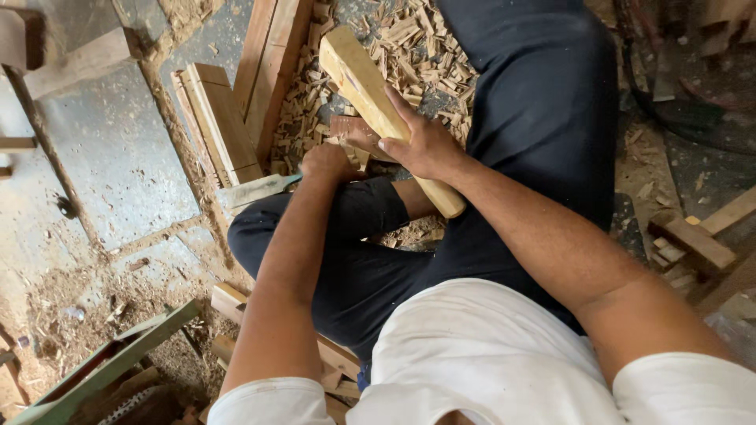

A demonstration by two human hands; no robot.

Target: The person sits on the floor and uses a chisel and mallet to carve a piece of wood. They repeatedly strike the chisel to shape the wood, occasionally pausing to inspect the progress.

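Where the pale wooden mallet (370,94) slants from the wood chips down toward the person's lap, the right hand (421,142) wraps around its middle, fingers curled closed over the shaft and the thumb pressed along it. The mallet's blocky squared head points up and away, its rounded handle end resting near the bent knee. Just beside it, the left hand (327,163) is closed in a fist on a chisel (256,191), whose flat, pale metal blade juts out to the left over the leg; the handle is hidden inside the grip. Between the two hands sits a small reddish-brown wood block (354,134), partly covered by them.

The person sits on the floor in dark trousers (535,102) and a white shirt (488,354), one leg folded across. A thick litter of wood chips (417,47) spreads ahead of the knees. To the left of it lie several reddish planks (224,118) side by side on the grey concrete floor (110,157), which is dusted with sawdust. A green-painted wooden frame (110,362) lies at the lower left, and offcuts (697,240) lie at the right.
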